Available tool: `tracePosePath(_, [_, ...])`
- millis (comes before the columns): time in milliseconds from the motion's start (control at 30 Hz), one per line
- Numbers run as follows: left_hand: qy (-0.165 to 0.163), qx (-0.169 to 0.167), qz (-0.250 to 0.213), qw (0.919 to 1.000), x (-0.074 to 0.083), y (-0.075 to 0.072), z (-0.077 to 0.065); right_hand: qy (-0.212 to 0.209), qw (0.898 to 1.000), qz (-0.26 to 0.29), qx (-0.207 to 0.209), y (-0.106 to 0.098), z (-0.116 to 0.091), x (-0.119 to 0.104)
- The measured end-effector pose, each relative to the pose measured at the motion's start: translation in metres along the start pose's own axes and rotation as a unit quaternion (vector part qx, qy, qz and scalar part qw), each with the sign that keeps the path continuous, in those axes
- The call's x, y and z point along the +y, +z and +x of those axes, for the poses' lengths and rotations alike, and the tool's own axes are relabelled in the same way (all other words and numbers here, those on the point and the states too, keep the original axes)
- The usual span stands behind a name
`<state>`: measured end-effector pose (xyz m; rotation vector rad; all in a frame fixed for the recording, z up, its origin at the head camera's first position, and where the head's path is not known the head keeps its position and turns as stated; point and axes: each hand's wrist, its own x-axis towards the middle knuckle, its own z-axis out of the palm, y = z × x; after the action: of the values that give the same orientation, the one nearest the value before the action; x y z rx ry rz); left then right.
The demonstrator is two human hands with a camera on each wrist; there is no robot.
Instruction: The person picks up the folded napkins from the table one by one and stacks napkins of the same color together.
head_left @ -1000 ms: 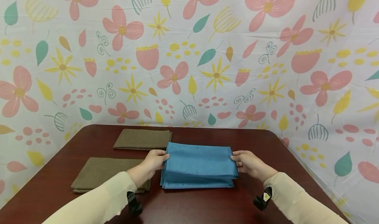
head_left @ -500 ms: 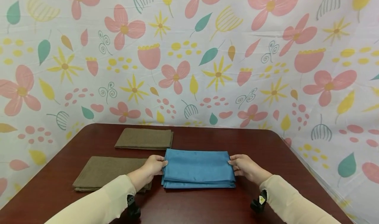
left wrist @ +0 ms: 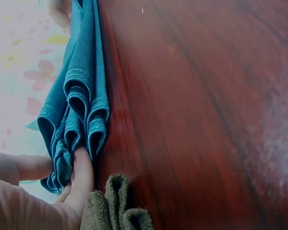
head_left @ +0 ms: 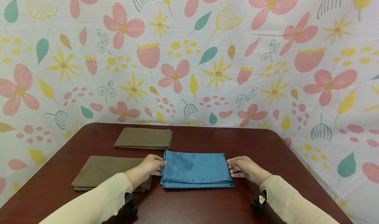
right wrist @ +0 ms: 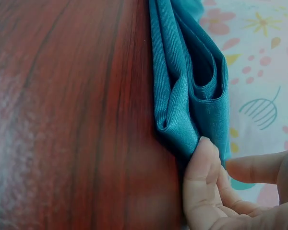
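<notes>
A blue folded cloth (head_left: pixel 195 168) lies in several layers near the middle of the table, its long side facing me. At its left end my left hand (head_left: pixel 150 167) pinches the layers; in the left wrist view the thumb is on one side and a finger (left wrist: pixel 83 177) on the other. My right hand (head_left: pixel 247 168) pinches the far part of the right end, with fingertips (right wrist: pixel 205 155) against the fabric in the right wrist view. The folded loops at both ends show in the wrist views. A brown folded cloth (head_left: pixel 106 171) lies left of the blue one, partly behind my left forearm.
Another brown folded cloth (head_left: pixel 143 138) lies farther back on the dark red table (head_left: pixel 207 207). A flowered white curtain (head_left: pixel 183 52) hangs behind the table and along its right side.
Both hands have lowered the blue cloth's upper layers onto the lower ones and drawn slightly toward me. The gap between the layers at the front has closed. The brown cloths stay put.
</notes>
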<state>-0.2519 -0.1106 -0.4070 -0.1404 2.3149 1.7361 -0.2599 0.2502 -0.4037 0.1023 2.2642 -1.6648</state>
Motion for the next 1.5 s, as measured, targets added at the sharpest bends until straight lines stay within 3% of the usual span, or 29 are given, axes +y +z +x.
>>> tracePosePath(333, [0.006,0.013,0.013,0.9998,-0.001,-0.001,0.000,-0.002,1.000,-0.009,0.008,0.003,0.000,-0.002])
tracePosePath(900, [0.001,-0.002,0.047,0.9989,0.003,-0.004,-0.002,0.006,1.000,-0.007,0.004,0.000,-0.003,-0.001])
tracePosePath(1267, [-0.002,-0.015,0.013,0.9998,0.003,-0.012,-0.005,-0.014,0.999,0.022,0.019,-0.005,-0.004,-0.010])
tracePosePath(1500, [0.010,-0.017,-0.009,0.9998,0.001,-0.017,-0.006,-0.030,0.999,0.045,0.000,-0.001,-0.003,-0.016])
